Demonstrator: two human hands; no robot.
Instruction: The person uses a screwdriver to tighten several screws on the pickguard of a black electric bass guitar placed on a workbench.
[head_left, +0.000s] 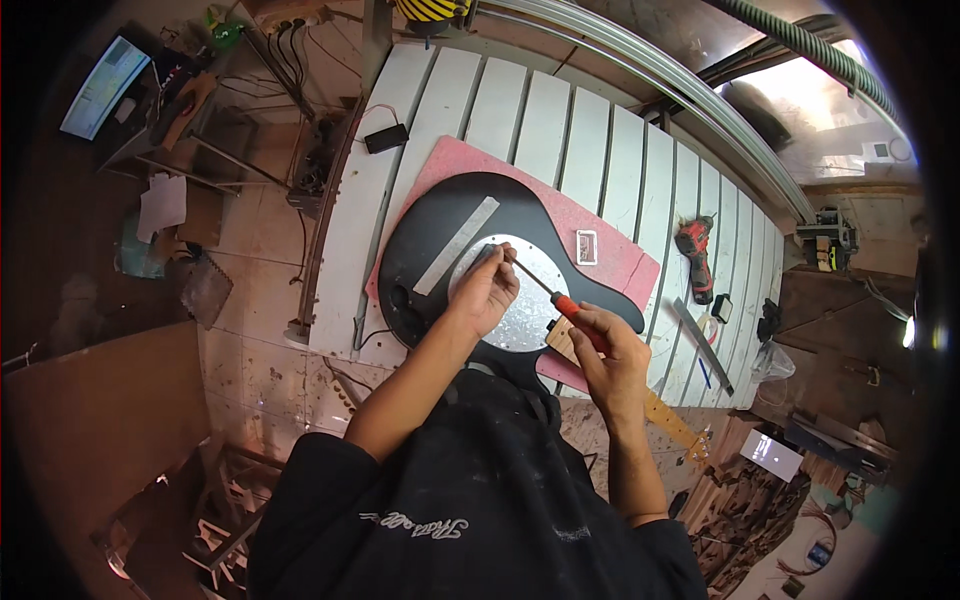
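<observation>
A black guitar body (430, 212) lies on its back on a pink sheet (612, 240), with a round silver metal plate (520, 318) set in it. My right hand (612, 362) grips a screwdriver (566, 304) by its orange-red handle, the shaft slanting up and left. At the plate's upper edge, my left hand (484, 298) is pinched beside the screwdriver's tip; what its fingers hold is too small to make out. A flat grey metal strip (456, 246) rests on the body, left of the plate. The guitar's neck (668, 416) runs toward the lower right, past my right forearm.
The white slatted table (540, 115) carries a small white rectangular frame (587, 248), a red and black power drill (696, 258), a long metal ruler (704, 346) and a black box with wires (386, 138). A metal rail (690, 95) borders the far side.
</observation>
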